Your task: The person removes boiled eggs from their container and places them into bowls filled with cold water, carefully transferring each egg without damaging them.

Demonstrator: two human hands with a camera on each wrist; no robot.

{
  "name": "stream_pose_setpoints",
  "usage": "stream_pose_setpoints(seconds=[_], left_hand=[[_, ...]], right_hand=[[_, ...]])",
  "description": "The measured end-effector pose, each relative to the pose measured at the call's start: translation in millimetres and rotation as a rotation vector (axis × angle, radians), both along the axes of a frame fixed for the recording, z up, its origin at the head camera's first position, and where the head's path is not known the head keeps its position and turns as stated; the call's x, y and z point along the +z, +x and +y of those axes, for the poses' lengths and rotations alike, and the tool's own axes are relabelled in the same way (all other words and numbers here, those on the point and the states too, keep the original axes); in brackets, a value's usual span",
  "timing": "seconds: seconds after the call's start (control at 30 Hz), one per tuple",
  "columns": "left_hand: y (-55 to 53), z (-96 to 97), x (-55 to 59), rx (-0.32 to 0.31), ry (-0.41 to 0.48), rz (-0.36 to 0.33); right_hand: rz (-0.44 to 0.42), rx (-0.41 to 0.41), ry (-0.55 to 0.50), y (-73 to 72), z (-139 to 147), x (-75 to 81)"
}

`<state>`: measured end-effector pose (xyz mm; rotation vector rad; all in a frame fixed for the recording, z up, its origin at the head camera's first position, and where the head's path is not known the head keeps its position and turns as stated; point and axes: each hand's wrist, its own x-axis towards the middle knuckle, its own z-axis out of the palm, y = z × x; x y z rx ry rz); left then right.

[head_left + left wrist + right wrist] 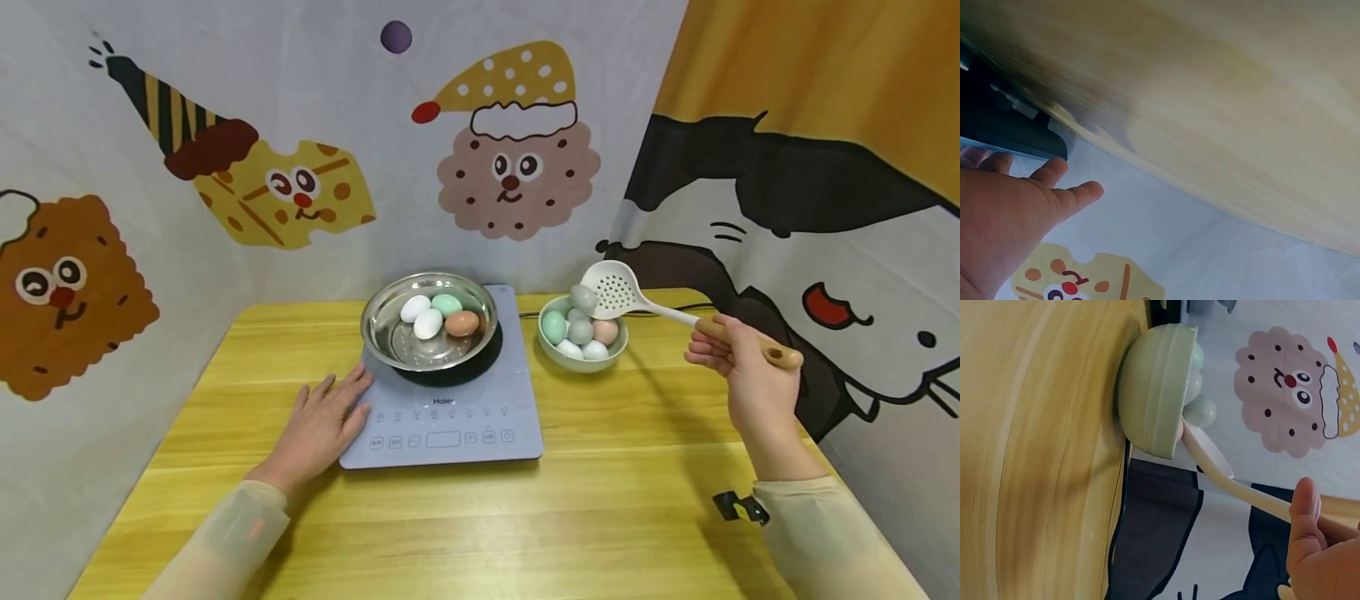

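My right hand [753, 375] grips the wooden handle of a white slotted skimmer [617, 292]. Its perforated head is tilted over the right side of a pale green bowl [551, 357]. A grey egg [582, 297] sits at the head's left edge, on top of the pile; in the right wrist view that egg [1200, 411] bulges past the bowl's rim. White, green, grey and pinkish eggs fill the bowl. With fingers extended, my left hand [318, 429] rests at the left edge of the induction cooker [480, 454].
On the cooker stands a steel pan [375, 340] with two white eggs, a green egg [447, 305] and a brown egg [462, 323]. Behind the bowl a black cable [701, 306] runs along the wooden table [600, 500]. A printed cloth [300, 50] hangs behind.
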<state>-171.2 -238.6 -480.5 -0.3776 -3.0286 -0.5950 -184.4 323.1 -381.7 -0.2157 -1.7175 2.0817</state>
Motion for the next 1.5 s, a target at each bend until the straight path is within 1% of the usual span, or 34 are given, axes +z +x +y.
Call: stream_pose_setpoints(seconds=[0.13,0.23,0.27,0.33,0.47,0.5,0.53,0.57,0.6,0.63,0.67,0.73,0.77,0.83,0.87,0.9,0.93,1.03,1.1,1.17,1.2,1.27,1.33,1.4,1.5], left_hand=[[0.7,0.2,0.1,0.001,-0.001,-0.005],[0.8,0.4,1.1,0.000,-0.001,-0.006],[0.8,0.5,1.6,-0.001,-0.001,-0.006],[0.8,0.7,2.4,-0.003,-0.002,-0.006],[-0.1,0.3,2.2,-0.005,-0.007,-0.006],[-0.5,0.1,2.0,-0.006,-0.010,-0.005],[-0.8,0.1,2.0,-0.008,-0.012,-0.004],[-1.2,-0.2,1.6,-0.008,-0.013,-0.003],[-1.7,-0.2,1.6,-0.011,-0.014,-0.002],[-2.2,-0.4,1.5,-0.012,-0.014,-0.001],[-2.5,-0.8,1.1,-0.012,-0.015,-0.001],[-3.0,-1.5,1.2,-0.014,-0.012,-0.001],[-3.2,-1.9,0.7,-0.014,-0.012,-0.001],[-3.2,-2.6,0.5,-0.014,-0.012,0.001],[-3.0,-2.7,0.5,-0.015,-0.012,0.002],[-2.7,-2.6,0.6,-0.015,-0.010,0.003],[-2.5,-2.4,0.5,-0.016,-0.009,0.005],[-2.0,-1.6,-0.4,-0.014,-0.005,0.016],[-2.1,-1.5,-1.8,-0.013,-0.006,0.025],[-2.2,-1.3,-3.5,-0.013,-0.009,0.029],[-2.5,-1.3,-4.3,-0.012,-0.012,0.028],[-3.1,-1.6,-5.2,-0.011,-0.015,0.021],[-4.0,-2.3,-5.2,-0.010,-0.013,0.016],[-5.0,-3.4,-4.9,-0.007,-0.010,0.016],[-5.7,-3.6,-4.2,-0.010,-0.006,0.025]], right_hand=[[0.043,-0.003,0.122,7.2,-7.6,1.9],[0.126,-0.011,0.275,12.9,-13.2,2.5],[0.164,-0.015,0.340,15.1,-14.8,2.5],[0.261,-0.021,0.503,19.1,-16.8,1.7],[0.486,-0.051,0.830,25.7,-19.5,-1.9],[0.536,-0.062,0.886,27.0,-20.4,-2.8],[0.572,-0.071,0.920,28.5,-22.1,-3.2],[0.603,-0.073,0.926,29.9,-24.6,-3.0],[0.622,-0.065,0.908,31.6,-28.0,-1.6],[0.643,-0.045,0.862,33.1,-33.0,0.8],[0.676,-0.004,0.783,33.7,-39.3,4.1],[0.728,0.101,0.604,35.1,-55.1,12.4],[0.754,0.153,0.530,35.1,-63.8,16.3],[0.804,0.253,0.444,32.7,-82.4,22.3],[0.828,0.297,0.431,30.5,-92.1,24.3],[0.835,0.321,0.460,28.5,-101.6,25.6],[0.846,0.322,0.528,25.5,-110.8,26.0],[0.889,0.290,0.783,14.8,-138.8,26.5],[0.919,0.251,0.968,7.6,-155.1,24.4],[0.969,0.227,1.114,1.5,-167.8,20.5],[0.990,0.238,1.159,-1.0,-172.8,18.7],[1.029,0.258,1.219,-5.3,-180.3,14.5],[1.044,0.291,1.243,-8.1,-185.1,11.1],[1.035,0.333,1.237,-9.9,-188.3,9.0],[1.019,0.374,1.229,-10.3,-189.2,6.6]])
